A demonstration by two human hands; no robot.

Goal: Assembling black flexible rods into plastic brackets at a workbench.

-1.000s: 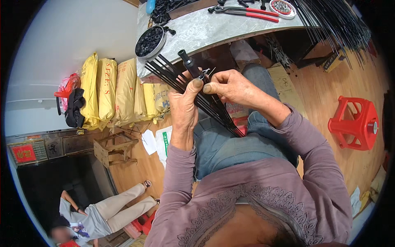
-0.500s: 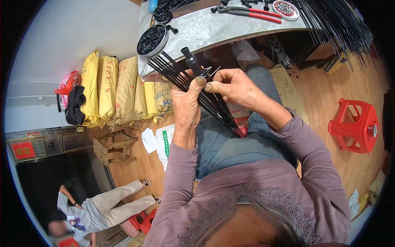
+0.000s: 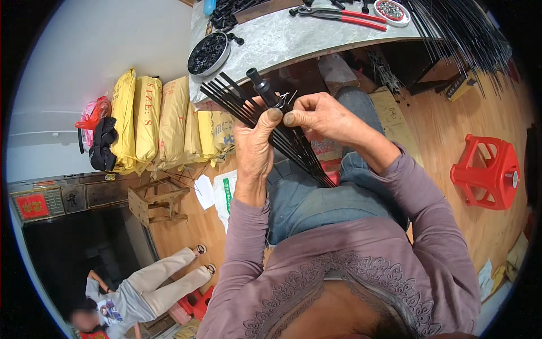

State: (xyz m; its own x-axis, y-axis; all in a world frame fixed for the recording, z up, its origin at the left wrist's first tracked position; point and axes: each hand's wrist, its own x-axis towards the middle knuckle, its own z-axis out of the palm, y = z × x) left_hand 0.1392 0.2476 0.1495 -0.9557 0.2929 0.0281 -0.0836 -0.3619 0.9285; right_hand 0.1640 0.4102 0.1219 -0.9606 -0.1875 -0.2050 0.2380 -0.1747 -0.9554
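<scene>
My left hand [image 3: 255, 148] is closed round a fanned bundle of thin black umbrella ribs [image 3: 302, 151], which spread up to the left and run down together over my lap. A stepped black plastic umbrella runner [image 3: 263, 86] stands tilted out of the bundle, its base under my left thumb. Right beside it, my right hand [image 3: 330, 117] is closed in a pinch, thumb and bent forefinger at the runner's base. Short pale wire ends [image 3: 289, 97] stick out between the two hands. What the right fingertips grip is hidden.
The grey table [image 3: 271, 42] ahead bears a round tin [image 3: 209, 53] of small black parts, red-handled pliers [image 3: 341, 17], a dish of beads [image 3: 392, 12] and many black rods [image 3: 463, 39]. A red stool [image 3: 485, 172] stands right; yellow sacks [image 3: 148, 121] and a person [image 3: 135, 294] are left.
Both hands keep their hold, and the runner has tilted slightly further left. My right hand has shifted a little. The person at the lower left has moved slightly.
</scene>
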